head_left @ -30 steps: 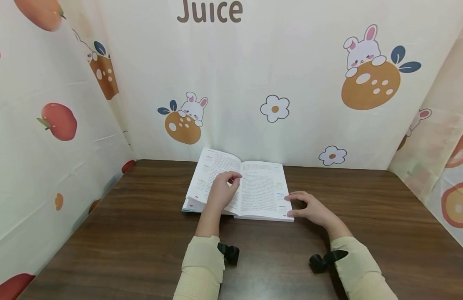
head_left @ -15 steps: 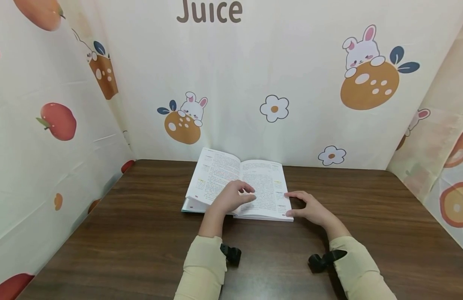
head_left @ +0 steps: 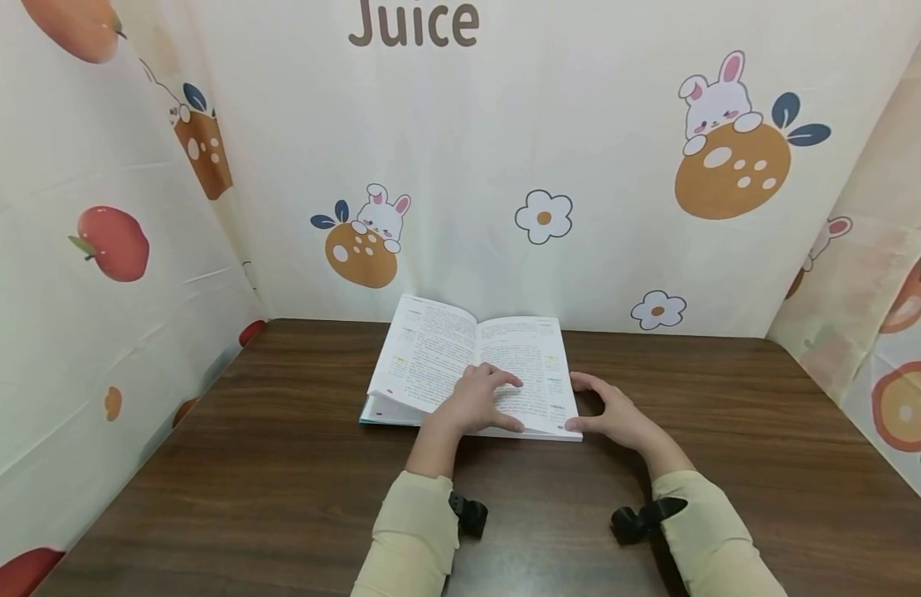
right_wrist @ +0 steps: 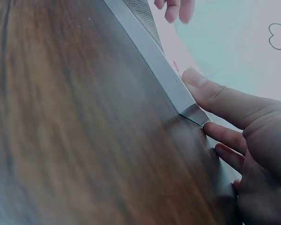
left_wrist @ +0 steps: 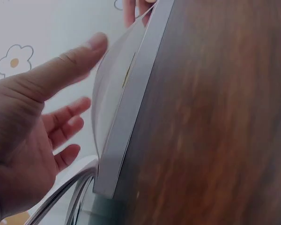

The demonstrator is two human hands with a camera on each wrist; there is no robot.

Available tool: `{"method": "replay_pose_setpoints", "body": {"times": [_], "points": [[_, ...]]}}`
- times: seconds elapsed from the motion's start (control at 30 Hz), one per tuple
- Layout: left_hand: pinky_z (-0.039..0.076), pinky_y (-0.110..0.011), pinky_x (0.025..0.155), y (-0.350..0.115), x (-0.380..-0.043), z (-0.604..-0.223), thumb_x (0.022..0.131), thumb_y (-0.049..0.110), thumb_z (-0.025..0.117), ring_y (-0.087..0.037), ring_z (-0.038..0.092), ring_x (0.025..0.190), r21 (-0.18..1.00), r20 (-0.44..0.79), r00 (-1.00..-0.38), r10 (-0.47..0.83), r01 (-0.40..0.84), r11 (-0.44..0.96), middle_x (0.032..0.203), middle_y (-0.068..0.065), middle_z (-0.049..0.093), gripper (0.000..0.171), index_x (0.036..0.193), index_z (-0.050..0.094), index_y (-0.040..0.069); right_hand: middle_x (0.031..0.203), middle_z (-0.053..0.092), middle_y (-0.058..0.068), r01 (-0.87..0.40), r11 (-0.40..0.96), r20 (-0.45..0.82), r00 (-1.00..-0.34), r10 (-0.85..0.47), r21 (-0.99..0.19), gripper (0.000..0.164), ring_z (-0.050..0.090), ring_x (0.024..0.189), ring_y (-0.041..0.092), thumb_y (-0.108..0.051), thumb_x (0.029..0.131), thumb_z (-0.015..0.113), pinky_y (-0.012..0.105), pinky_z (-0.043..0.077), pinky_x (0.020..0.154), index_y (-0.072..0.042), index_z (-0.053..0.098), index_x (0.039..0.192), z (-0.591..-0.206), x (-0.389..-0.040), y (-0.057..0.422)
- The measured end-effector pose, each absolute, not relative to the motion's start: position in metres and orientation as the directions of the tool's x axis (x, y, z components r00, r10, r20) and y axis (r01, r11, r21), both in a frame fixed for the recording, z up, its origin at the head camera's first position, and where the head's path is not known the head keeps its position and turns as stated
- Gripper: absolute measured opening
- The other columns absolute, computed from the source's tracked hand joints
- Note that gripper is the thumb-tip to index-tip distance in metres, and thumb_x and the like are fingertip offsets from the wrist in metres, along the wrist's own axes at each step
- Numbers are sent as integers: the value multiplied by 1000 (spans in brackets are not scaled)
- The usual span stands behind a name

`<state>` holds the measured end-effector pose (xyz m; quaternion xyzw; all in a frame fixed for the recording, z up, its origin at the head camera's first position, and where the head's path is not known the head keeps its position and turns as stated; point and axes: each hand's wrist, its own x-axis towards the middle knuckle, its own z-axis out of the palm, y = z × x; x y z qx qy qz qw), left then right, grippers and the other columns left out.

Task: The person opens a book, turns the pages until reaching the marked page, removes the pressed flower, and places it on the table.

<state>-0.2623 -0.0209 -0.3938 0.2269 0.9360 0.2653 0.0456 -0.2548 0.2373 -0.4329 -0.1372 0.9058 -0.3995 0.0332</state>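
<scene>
An open book point(head_left: 430, 356) with printed white pages lies at the back of the table. My left hand point(head_left: 478, 400) is over the lower part of its right page, fingers relaxed and spread, holding nothing. In the left wrist view the upper page point(left_wrist: 113, 89) bows up from the page block point(left_wrist: 131, 108), and the left thumb and fingers are beside it. At the lower right corner my right hand point(head_left: 617, 414) has its thumb on the page and its fingers at the book's side edge, as the right wrist view also shows, gripping that corner.
The brown wooden table point(head_left: 244, 464) extends in front of and beside the book. A printed cloth point(head_left: 467, 124) stands right behind it, with more cloth on both sides. Black wrist cameras, such as the right one point(head_left: 639, 522), hang under both sleeves.
My left hand has moved right and toward me, from the book's middle onto the lower right page, its fingers spreading. The right index finger has shifted slightly up, off the page; the thumb stays at the corner.
</scene>
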Motion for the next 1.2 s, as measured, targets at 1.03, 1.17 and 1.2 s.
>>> {"method": "replay_pose_setpoints", "body": {"times": [1.03, 1.17, 1.2], "points": [[32, -38, 94, -18, -257, -386, 70, 28, 79, -22, 37, 113, 484, 95, -851, 517, 493, 723, 127, -3, 43, 63, 127, 51, 26, 139, 39, 22, -157, 676, 38, -982, -187, -720, 61, 28, 127, 40, -49, 98, 29, 62, 18, 98, -3, 45, 134, -426, -251, 232], [31, -38, 95, -17, -255, -381, 71, 16, 74, -21, 35, 115, 457, 117, -825, 553, 539, 707, 127, -2, 42, 62, 127, 49, 25, 139, 38, 21, -156, 658, 41, -981, -187, -737, 62, 26, 128, 40, -51, 97, 28, 62, 15, 98, -4, 46, 134, -428, -252, 233], [30, -39, 95, -17, -254, -379, 70, 13, 73, -21, 35, 115, 450, 121, -821, 559, 547, 706, 127, -2, 42, 62, 127, 49, 25, 140, 37, 21, -161, 659, 40, -980, -195, -735, 63, 25, 128, 40, -51, 97, 27, 63, 15, 98, -4, 45, 135, -429, -253, 234]]}}
